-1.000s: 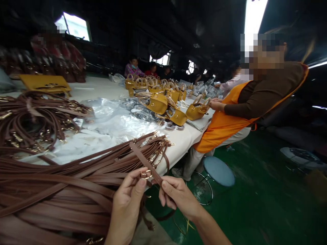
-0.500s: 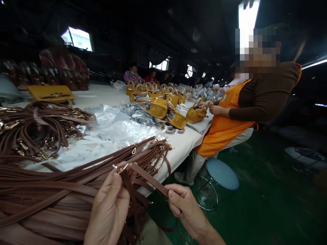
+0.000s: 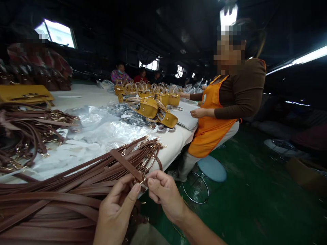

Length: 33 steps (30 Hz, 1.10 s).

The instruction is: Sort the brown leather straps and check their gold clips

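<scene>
Between my two hands is a brown leather strap (image 3: 125,164) with a gold-coloured buckle (image 3: 142,181). My left hand (image 3: 119,204) is closed on the strap beside the buckle, thumb on top. The fingertips of my right hand (image 3: 166,194) pinch at the buckle from the other side; exactly which part they grip is partly hidden. One strap end sticks up and to the left past my left fingers. Beneath and to the left lies a thick pile of brown straps (image 3: 63,204) with gold clasps (image 3: 155,144) at their far end.
Clear plastic bags (image 3: 97,126) and a second strap bundle (image 3: 33,129) cover the table's left. Yellow handbags (image 3: 148,107) stand farther back. A co-worker in an orange apron (image 3: 209,115) is at the table edge, near a round blue stool (image 3: 212,168).
My right hand has moved left to the buckle, and the strap end now points up-left. The view has turned right. The co-worker's hands have left the nearer yellow handbag, which has moved back.
</scene>
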Each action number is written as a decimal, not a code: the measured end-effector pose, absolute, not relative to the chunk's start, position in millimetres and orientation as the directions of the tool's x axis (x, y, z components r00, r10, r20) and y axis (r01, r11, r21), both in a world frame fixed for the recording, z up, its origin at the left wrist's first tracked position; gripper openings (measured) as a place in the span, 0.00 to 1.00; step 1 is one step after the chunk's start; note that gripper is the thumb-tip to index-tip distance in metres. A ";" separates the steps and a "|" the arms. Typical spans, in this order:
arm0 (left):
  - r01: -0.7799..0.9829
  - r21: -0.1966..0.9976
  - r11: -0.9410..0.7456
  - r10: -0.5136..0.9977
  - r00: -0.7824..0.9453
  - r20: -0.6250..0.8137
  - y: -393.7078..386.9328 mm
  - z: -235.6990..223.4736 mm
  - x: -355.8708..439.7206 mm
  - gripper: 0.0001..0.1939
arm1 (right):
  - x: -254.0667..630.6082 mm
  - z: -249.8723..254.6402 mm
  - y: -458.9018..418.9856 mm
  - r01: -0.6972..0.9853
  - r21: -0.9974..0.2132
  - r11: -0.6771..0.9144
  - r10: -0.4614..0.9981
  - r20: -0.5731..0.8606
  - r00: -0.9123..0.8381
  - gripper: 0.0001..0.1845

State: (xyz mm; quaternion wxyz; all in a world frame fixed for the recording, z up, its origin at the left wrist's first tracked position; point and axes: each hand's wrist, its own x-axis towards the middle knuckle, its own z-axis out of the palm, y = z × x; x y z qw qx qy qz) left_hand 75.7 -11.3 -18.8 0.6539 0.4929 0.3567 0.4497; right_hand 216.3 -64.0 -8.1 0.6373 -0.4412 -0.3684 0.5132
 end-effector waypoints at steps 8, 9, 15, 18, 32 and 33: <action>-0.476 0.797 0.372 0.848 0.523 -0.083 -8.1 -34.8 62.3 0.23 | 226.1 23.1 -57.7 -0.145 -0.970 0.193 0.980 0.183 0.076 0.21; -0.495 0.788 0.367 0.859 0.506 -0.082 -8.6 -34.7 62.7 0.22 | 227.1 26.3 -57.5 -0.105 -0.969 0.223 0.974 0.217 0.066 0.21; -0.614 0.750 0.245 0.915 0.403 0.030 -9.9 -15.1 66.8 0.17 | 242.8 37.4 -54.1 -0.171 -0.966 0.194 0.939 0.233 -0.253 0.28; -0.721 0.672 0.171 0.935 0.334 0.120 -5.4 -4.4 64.3 0.19 | 256.6 36.4 -55.0 -0.238 -0.959 0.155 0.939 0.218 -0.266 0.29; -0.693 0.721 0.015 0.933 0.269 0.239 -1.1 -13.7 66.3 0.19 | 284.5 49.6 -55.9 -0.153 -0.958 0.244 0.966 0.253 -0.042 0.28; -0.690 0.723 0.036 0.936 0.277 0.218 -1.5 -12.6 68.1 0.20 | 284.4 49.6 -55.0 -0.158 -0.956 0.247 0.966 0.256 -0.039 0.29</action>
